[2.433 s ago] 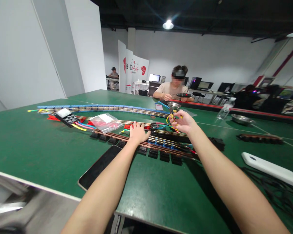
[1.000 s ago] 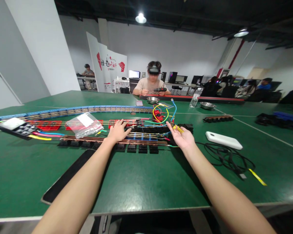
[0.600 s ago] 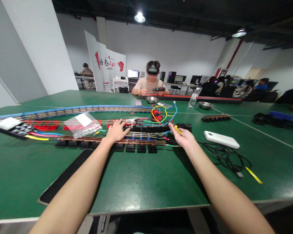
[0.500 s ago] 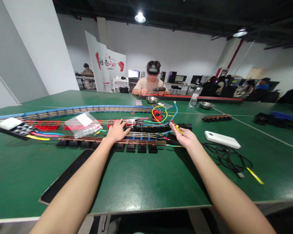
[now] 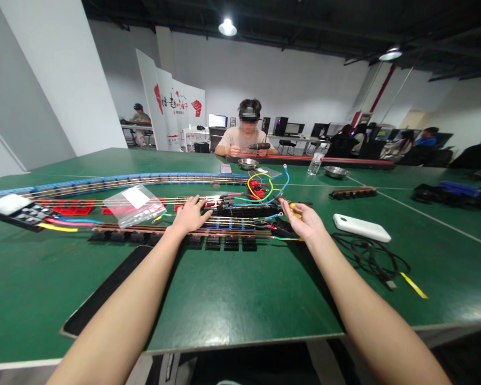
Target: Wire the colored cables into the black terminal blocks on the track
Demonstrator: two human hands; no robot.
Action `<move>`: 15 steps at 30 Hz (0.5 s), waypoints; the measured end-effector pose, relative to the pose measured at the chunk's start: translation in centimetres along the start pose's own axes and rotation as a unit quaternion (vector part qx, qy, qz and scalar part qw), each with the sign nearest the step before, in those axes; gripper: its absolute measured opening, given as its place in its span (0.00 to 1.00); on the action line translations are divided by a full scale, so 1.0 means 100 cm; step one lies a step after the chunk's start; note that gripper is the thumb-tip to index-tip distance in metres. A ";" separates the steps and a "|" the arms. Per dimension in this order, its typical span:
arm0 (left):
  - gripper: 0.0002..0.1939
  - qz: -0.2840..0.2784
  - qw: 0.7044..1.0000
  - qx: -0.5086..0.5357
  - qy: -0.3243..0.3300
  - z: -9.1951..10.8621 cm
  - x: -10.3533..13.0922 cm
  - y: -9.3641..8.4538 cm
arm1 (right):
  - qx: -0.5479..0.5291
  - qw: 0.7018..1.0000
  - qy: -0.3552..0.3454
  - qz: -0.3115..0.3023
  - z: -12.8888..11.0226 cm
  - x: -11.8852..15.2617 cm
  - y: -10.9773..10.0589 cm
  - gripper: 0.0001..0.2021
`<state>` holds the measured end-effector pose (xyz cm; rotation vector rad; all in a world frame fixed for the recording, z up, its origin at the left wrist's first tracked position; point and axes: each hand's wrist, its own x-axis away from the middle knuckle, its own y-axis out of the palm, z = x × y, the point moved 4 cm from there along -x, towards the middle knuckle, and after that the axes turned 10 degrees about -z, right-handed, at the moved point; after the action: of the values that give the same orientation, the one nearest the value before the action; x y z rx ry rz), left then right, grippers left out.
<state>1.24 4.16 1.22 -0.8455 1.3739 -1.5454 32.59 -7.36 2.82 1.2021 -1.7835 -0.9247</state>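
Observation:
My left hand lies palm down with fingers spread on the black and red rail pieces near the middle of the table. In my right hand, palm turned up, is a yellow-handled screwdriver, its dark end pointing left at the rail ends. Beside that end rise the blue, yellow and green wires, one blue wire tipped with a ring lug. A black rail section with copper bars runs nearest me, below both hands. Behind lie the red block and a long curved blue rail.
A clear plastic bag rests across the rails at left, and a black phone-like slab lies under my left forearm. To the right are a white power bank and a coiled black cable. A person sits opposite with a power drill.
The screwdriver in my right hand has tilted, and its dark end now shows beyond my fingertips. My left hand stays on the rails. The whole view has shifted slightly.

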 end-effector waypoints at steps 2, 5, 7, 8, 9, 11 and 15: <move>0.31 0.001 1.000 -0.004 -0.002 0.000 0.000 0.000 | 0.024 0.999 -0.014 -0.021 -0.001 0.001 0.003 0.11; 0.31 0.001 1.000 -0.007 -0.003 0.000 0.000 0.000 | 0.093 0.993 -0.042 -0.053 0.000 0.002 0.005 0.11; 0.31 0.000 1.000 -0.005 -0.003 0.000 0.000 0.000 | 0.148 0.985 -0.067 -0.057 0.001 0.003 0.005 0.16; 0.31 -0.001 1.000 -0.003 -0.003 0.000 0.000 -0.001 | 0.181 0.978 -0.083 -0.056 0.002 0.003 0.005 0.18; 0.31 -0.002 1.000 -0.001 -0.002 0.001 0.000 -0.001 | 0.222 0.969 -0.101 -0.051 0.002 0.004 0.004 0.18; 0.31 -0.001 1.000 0.003 -0.002 0.001 0.000 -0.001 | 0.340 0.929 -0.144 -0.026 0.000 0.006 0.002 0.15; 0.30 0.002 1.000 -0.003 -0.003 0.001 0.000 -0.001 | 0.668 0.695 -0.260 0.055 -0.011 0.015 0.003 0.15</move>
<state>1.31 4.17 1.33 -0.8495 1.3771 -1.5352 33.11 -8.88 3.90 1.6589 -3.1209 0.4149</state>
